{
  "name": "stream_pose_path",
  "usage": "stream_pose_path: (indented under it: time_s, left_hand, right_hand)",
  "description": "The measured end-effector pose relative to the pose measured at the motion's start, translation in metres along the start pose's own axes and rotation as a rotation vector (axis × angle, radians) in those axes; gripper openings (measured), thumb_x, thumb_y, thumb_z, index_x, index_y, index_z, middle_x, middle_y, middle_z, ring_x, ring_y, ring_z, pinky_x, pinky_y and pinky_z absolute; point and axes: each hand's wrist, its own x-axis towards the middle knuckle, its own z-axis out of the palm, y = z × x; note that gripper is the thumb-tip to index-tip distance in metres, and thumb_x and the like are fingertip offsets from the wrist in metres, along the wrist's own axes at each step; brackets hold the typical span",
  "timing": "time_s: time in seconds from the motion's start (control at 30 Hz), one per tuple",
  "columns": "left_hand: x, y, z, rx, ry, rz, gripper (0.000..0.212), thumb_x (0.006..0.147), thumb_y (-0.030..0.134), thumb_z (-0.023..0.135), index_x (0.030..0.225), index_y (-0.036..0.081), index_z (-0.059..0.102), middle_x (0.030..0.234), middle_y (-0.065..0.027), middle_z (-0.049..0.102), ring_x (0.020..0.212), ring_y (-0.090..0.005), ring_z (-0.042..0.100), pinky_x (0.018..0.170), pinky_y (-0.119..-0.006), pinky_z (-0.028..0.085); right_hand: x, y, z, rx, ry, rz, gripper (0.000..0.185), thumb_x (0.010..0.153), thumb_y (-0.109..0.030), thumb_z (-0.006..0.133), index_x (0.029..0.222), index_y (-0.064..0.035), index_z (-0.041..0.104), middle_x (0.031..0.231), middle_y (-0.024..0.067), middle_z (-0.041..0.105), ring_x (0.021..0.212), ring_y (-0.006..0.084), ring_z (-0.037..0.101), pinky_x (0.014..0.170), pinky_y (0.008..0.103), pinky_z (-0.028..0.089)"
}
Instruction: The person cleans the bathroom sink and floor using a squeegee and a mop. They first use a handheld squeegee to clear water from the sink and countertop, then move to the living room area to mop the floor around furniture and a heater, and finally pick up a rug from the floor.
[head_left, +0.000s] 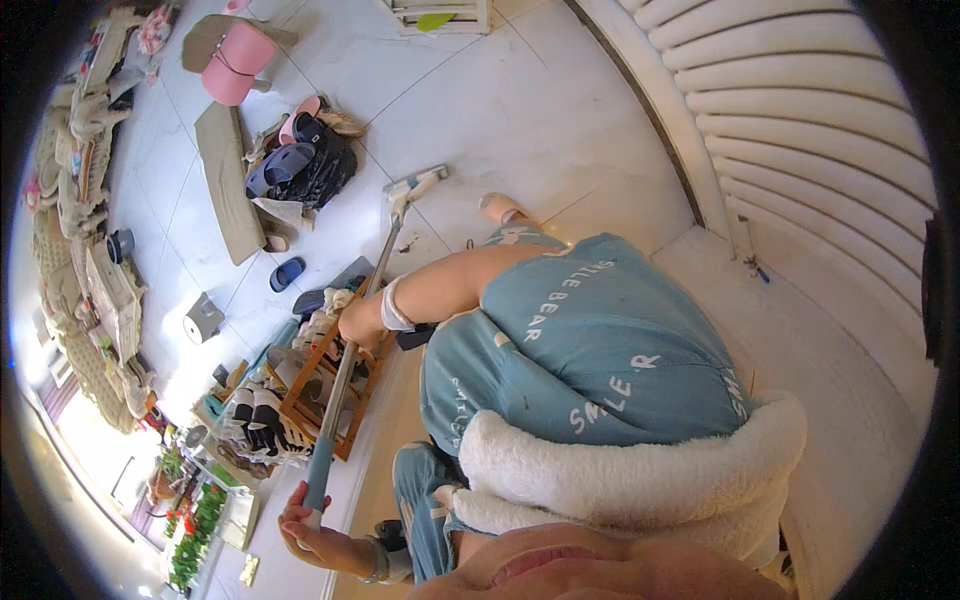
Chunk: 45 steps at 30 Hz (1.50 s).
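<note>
A long metal pole of a floor-cleaning tool (382, 259) runs diagonally, its flat white-and-blue head (416, 184) resting on the tiled floor. My right hand (362, 322), with a white band at the wrist, grips the bare metal about midway. Lower in the view, my left hand (307, 525) is around the end of the teal handle (319, 469), palm partly up, fingers curled. A small dark bit of debris (409, 244) lies near the head. My foot in a light slipper (499, 208) is to its right.
A wooden shoe rack (300, 397) with shoes stands beside the pole. Slippers and a black plastic bag (330, 169) are piled by a beige bench (225, 180). A blue slipper (287, 274) lies on the floor. Ribbed white panels (802, 105) line the right; sofas (75, 262) stand at the left.
</note>
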Motion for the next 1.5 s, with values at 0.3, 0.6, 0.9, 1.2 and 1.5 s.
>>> stream_pose_path:
  time_s: [0.3, 0.6, 0.9, 1.2, 1.5]
  left_hand:
    - [-0.002, -0.046, -0.037, -0.025, -0.227, 0.022, 0.035, 0.091, 0.028, 0.038, 0.071, 0.0, 0.046, 0.089, -0.027, 0.06, 0.085, -0.0328, 0.059, 0.058, -0.035, 0.051]
    - [0.046, -0.06, 0.081, -0.085, -0.493, 0.326, 0.038, 0.089, 0.028, 0.04, 0.066, -0.001, 0.045, 0.093, -0.0206, 0.063, 0.088, -0.0288, 0.059, 0.085, -0.039, 0.042]
    - [0.039, -0.071, 0.273, -0.472, -1.033, 0.047, 0.031, 0.091, 0.01, 0.047, 0.119, -0.004, 0.051, 0.125, -0.0153, 0.051, 0.104, -0.021, 0.055, 0.09, -0.031, 0.043]
    - [0.053, -0.089, 0.163, -0.187, -0.96, -0.199, 0.041, 0.079, 0.011, 0.062, 0.116, -0.006, 0.055, 0.09, -0.0068, 0.063, 0.073, -0.0102, 0.056, 0.066, -0.023, 0.046]
    - [0.01, -0.123, 0.007, 0.169, -0.735, -0.213, 0.039, 0.077, 0.0, 0.063, 0.115, -0.003, 0.057, 0.086, -0.0058, 0.063, 0.058, -0.0063, 0.051, 0.05, -0.02, 0.041]
  right_hand:
    - [-0.01, -0.014, 0.022, 0.032, 0.013, 0.114, 0.022, 0.068, -0.025, 0.064, 0.078, -0.0048, 0.067, 0.074, 0.0114, 0.064, 0.073, 0.0308, 0.062, 0.068, 0.0433, 0.048]
    - [-0.11, 0.091, 0.013, -0.045, 0.55, 0.515, 0.013, 0.061, -0.018, 0.063, 0.06, -0.0052, 0.06, 0.064, 0.0155, 0.06, 0.063, 0.0352, 0.06, 0.06, 0.0458, 0.049]
    - [-0.244, 0.235, 0.021, -0.263, 0.636, 1.227, 0.05, 0.066, -0.029, 0.074, 0.104, -0.0002, 0.058, 0.124, 0.0237, 0.049, 0.122, 0.0353, 0.042, 0.103, 0.0399, 0.033]
    - [-0.151, 0.168, 0.05, -0.126, 0.407, 0.918, 0.041, 0.065, -0.039, 0.073, 0.083, -0.0028, 0.067, 0.1, 0.0224, 0.062, 0.11, 0.039, 0.05, 0.092, 0.0466, 0.041]
    - [-0.068, 0.032, 0.074, 0.099, 0.162, 0.42, 0.038, 0.075, -0.047, 0.065, 0.075, -0.0087, 0.067, 0.076, 0.0103, 0.065, 0.075, 0.0296, 0.062, 0.07, 0.0407, 0.05]
